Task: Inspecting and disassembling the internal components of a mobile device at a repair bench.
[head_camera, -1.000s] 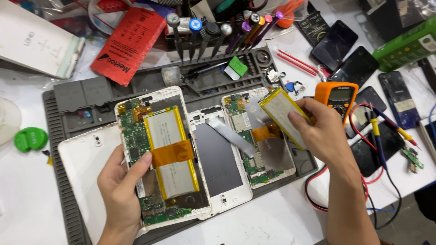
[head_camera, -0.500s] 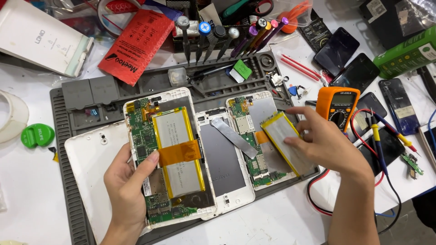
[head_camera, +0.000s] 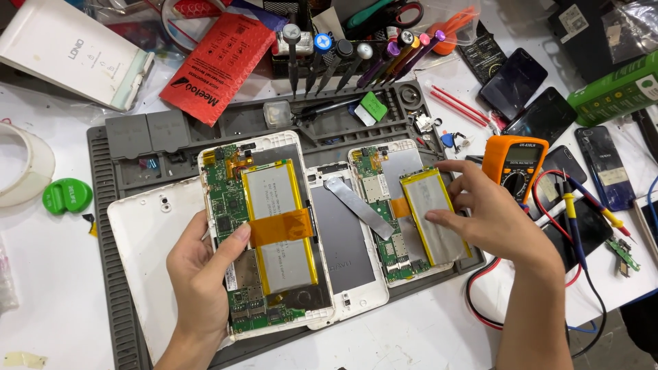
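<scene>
Two opened white tablets lie side by side on a grey repair mat [head_camera: 130, 205]. My left hand [head_camera: 202, 274] grips the left edge of the left opened tablet [head_camera: 236, 226], thumb on its green circuit board; its silver battery [head_camera: 277, 226] carries an orange tape band. My right hand [head_camera: 497, 223] presses flat on a silver battery [head_camera: 428, 205] with yellow edges, laid in the right opened tablet [head_camera: 384, 205]. A white tablet back [head_camera: 343, 240] with a grey metal strip lies between the two.
A white back cover [head_camera: 147, 240] sits left on the mat. An orange multimeter [head_camera: 514, 161] with red and black leads stands right of my hand. Several phones lie at far right. Screwdrivers stand in a rack [head_camera: 343, 55] at the back, beside a red pouch [head_camera: 219, 65] and white box [head_camera: 68, 55].
My right hand lowered the yellow-edged battery from the air down into the right tablet and now presses it flat. The left hand stayed on the left tablet.
</scene>
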